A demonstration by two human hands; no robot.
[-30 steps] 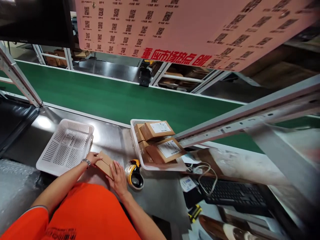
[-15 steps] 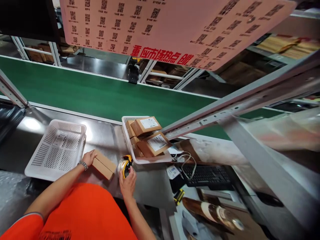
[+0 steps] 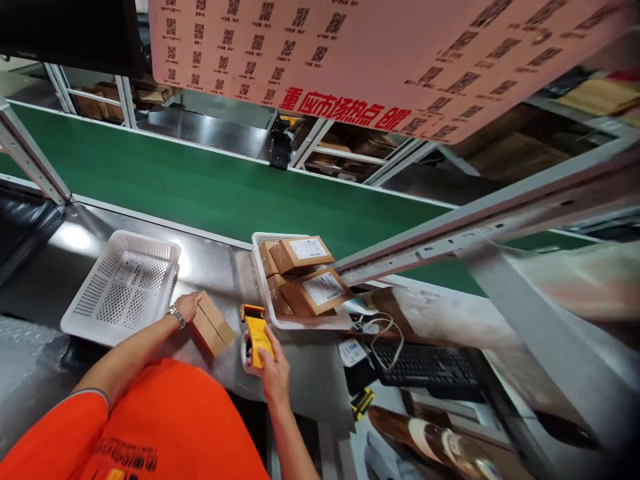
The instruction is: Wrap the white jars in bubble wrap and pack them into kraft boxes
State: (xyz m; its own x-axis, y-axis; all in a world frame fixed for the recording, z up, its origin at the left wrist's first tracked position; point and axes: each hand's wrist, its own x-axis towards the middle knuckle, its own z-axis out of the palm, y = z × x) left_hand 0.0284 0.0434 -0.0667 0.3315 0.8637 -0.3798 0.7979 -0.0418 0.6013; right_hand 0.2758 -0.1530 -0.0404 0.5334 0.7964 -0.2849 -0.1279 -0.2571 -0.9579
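Observation:
My left hand [image 3: 189, 307] is closed on the far left end of a small cardboard box [image 3: 214, 325], which is tilted on the metal bench. A seam runs along the top of this box. To its right, my right hand [image 3: 274, 365] grips a yellow tape dispenser [image 3: 258, 337] with a roll of clear tape on its underside, partly hidden by the fingers. A gap separates the dispenser from the box. Close beyond the dispenser stands a white basket [image 3: 273, 313] holding several labelled cardboard boxes [image 3: 316, 293].
A second white perforated basket [image 3: 80, 327] sits left of my left hand. Behind the bench runs a green conveyor belt [image 3: 200, 190]. On the right are a black keyboard [image 3: 430, 367], a bottle [image 3: 425, 437] and a metal post [image 3: 420, 250]. A pink code board [image 3: 360, 60] hangs above.
My right hand has turned the tape dispenser so its yellow side faces up. The small box has tilted more under my left hand. The whole view has shifted slightly.

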